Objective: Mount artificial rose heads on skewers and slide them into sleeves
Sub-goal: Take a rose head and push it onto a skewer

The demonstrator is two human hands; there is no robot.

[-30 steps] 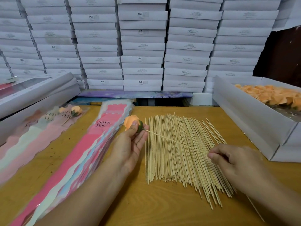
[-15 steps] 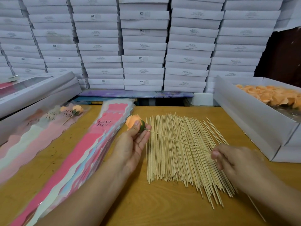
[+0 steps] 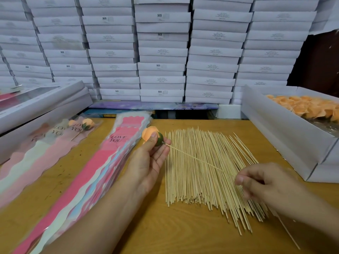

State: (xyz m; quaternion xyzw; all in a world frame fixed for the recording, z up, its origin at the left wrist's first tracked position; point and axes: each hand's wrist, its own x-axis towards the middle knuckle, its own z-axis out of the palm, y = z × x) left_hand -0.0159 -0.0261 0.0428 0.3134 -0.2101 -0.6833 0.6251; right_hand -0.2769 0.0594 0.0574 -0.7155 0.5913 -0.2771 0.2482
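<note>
Left boxes (image 3: 42, 107): long flat grey-white cardboard cartons, stacked at an angle along the table's left edge; the top one has a clear window.
Filled sleeves (image 3: 45, 149): glossy, scallop-edged film printed "LOVE YOU", lying flat; one holds a finished rose (image 3: 87, 123) on its stick.
Sleeve stack (image 3: 102, 165): long pink, pale blue and cream sleeves fanned in a diagonal pile, wavy edges, smooth plastic sheen.
Left hand (image 3: 148, 162): palm up, fingers loosely extended, thumb pinching the rose head against the fingertips.
Rose head (image 3: 149, 134): soft matte orange petals on a rounded green base, raised above the table between the sleeve stack and the skewer pile.
Skewer (image 3: 198, 160): thin pale bamboo stick, its tip at the green base, slanting down to the right hand.
Skewer pile (image 3: 207, 173): many straight bamboo sticks spread in a flat fan on the table.
Table (image 3: 183, 235): yellow-brown wood-grain surface.
Right hand (image 3: 266, 184): knuckles up, fingers curled, pinching the skewer's lower part.
Open box (image 3: 286, 136): white cardboard, filled with orange rose heads (image 3: 308, 107).
</note>
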